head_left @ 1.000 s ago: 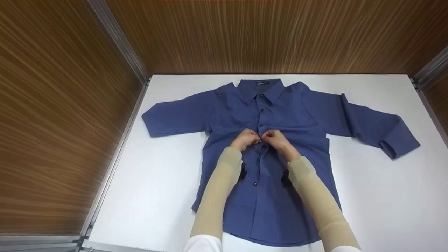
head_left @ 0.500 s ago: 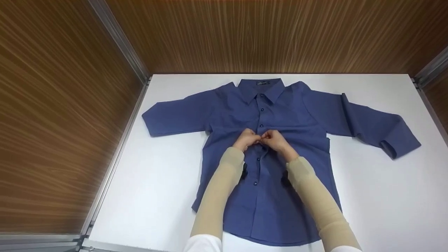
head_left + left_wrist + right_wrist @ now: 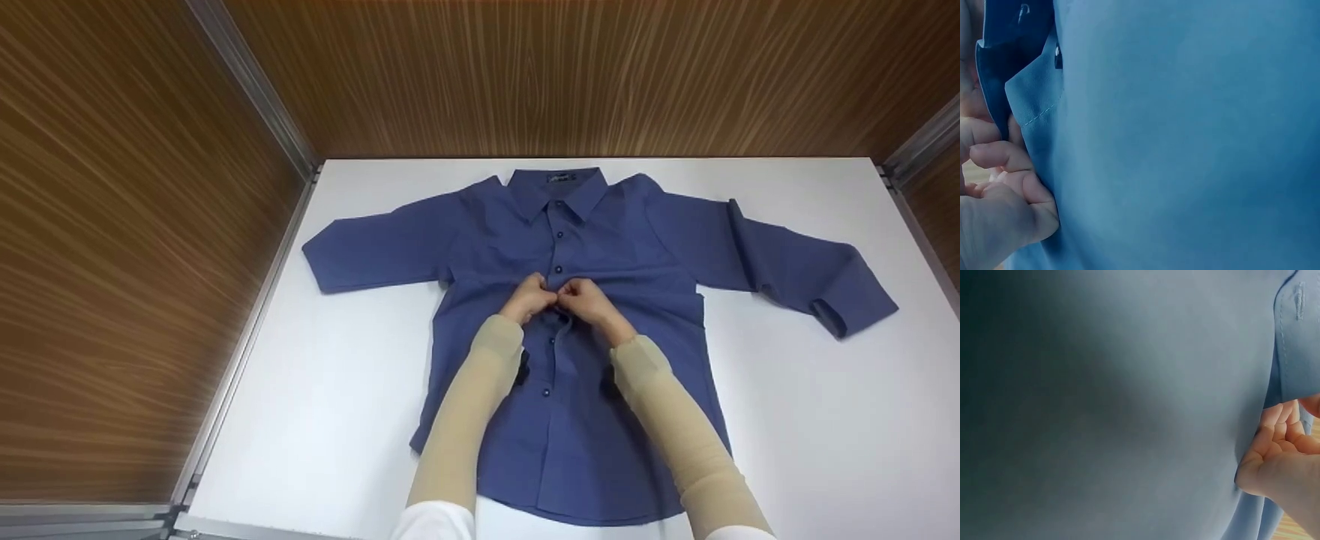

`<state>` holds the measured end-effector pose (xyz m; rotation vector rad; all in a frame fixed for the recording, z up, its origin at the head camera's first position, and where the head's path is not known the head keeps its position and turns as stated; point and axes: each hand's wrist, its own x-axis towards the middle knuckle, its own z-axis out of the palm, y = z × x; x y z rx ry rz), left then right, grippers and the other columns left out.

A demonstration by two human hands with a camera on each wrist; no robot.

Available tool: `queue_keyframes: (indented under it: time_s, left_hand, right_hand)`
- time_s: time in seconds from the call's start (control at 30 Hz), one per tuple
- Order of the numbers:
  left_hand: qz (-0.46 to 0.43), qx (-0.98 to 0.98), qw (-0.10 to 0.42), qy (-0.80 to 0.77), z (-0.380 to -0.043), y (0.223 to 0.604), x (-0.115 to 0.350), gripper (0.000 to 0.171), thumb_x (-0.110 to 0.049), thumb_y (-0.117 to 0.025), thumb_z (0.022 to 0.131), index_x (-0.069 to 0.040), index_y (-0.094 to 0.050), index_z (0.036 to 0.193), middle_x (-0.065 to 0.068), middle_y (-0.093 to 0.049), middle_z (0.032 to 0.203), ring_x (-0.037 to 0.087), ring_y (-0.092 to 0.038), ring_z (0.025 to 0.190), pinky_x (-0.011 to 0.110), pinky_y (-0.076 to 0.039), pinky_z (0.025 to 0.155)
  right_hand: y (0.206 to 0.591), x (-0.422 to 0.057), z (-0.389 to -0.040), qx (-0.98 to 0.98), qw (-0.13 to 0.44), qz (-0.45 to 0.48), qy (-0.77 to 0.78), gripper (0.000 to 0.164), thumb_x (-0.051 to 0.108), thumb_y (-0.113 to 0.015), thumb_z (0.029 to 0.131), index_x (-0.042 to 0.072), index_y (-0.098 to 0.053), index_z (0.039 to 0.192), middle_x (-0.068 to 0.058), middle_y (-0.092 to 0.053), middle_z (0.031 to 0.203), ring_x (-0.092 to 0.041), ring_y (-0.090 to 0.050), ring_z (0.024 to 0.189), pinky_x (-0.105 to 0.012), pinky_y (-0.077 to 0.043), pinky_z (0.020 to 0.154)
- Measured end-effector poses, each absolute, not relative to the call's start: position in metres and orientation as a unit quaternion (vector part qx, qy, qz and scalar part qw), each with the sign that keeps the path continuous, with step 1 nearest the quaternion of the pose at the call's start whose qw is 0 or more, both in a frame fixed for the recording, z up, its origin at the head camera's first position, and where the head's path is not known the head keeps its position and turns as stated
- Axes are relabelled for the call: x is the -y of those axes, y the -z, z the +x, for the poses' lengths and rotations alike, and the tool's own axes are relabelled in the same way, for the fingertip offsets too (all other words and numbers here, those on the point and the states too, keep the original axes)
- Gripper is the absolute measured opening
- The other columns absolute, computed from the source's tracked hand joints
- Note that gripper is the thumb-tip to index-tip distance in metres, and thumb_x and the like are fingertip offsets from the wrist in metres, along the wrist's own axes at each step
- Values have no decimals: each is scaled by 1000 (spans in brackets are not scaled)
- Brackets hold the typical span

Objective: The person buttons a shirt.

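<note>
A dark blue long-sleeved shirt (image 3: 630,435) lies front up, with its collar (image 3: 559,191) at the far side. At mid-chest my left hand (image 3: 529,300) and right hand (image 3: 591,301) meet on the front placket, fingertips together, each pinching its fabric. Beneath them the placket gapes a little. In the left wrist view a buttonhole (image 3: 1023,13) shows on the lifted flap and a dark button (image 3: 1058,57) close by. The right wrist view shows another buttonhole (image 3: 1300,301) above my curled fingers. What sits between the fingertips is hidden.
The shirt is spread on a white table (image 3: 300,405) with wood-grain panels (image 3: 480,75) behind and to the sides. One sleeve (image 3: 382,247) points left; the other sleeve (image 3: 817,270) lies right, folded over on itself. Dark buttons (image 3: 546,392) run down the placket.
Both hands stay at the same spot on the placket. The left hand has shifted slightly, its thumb now closer against the right fingertips.
</note>
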<state>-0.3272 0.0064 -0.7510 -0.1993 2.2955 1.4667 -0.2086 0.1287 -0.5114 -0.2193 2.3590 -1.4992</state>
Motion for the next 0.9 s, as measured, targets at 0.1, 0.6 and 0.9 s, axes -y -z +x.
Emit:
queue_keyframes:
  time_s: [0.1, 0.6, 0.9]
  left_hand:
    - [-69, -821, 208, -526, -303, 702, -3, 23, -6, -62, 70, -10, -41, 78, 3, -41, 72, 16, -34, 48, 29, -28, 42]
    - [-53, -806, 197, -556, -280, 669, -5, 31, 4, -60, 66, -12, -34, 76, 2, -37, 73, 15, -26, 43, 29, -22, 40]
    - [-81, -799, 197, -562, -277, 652, -4, 26, -2, -63, 74, -11, -39, 80, 1, -36, 63, 15, -35, 50, 27, -30, 48]
  right_hand:
    - [528, -131, -217, -831, 180, -72, 521, 9, 3, -49, 84, -3, -53, 79, -1, -47, 67, -11, -42, 59, -24, -35, 55]
    - [543, -139, -226, -833, 222, -111, 494, 10, 3, -42, 87, 0, -50, 80, -7, -48, 74, -17, -43, 63, -29, -35, 58]
    - [633, -160, -270, -843, 203, -156, 472, 9, 5, -47, 81, 1, -51, 88, -9, -50, 78, -22, -46, 69, -31, -37, 60]
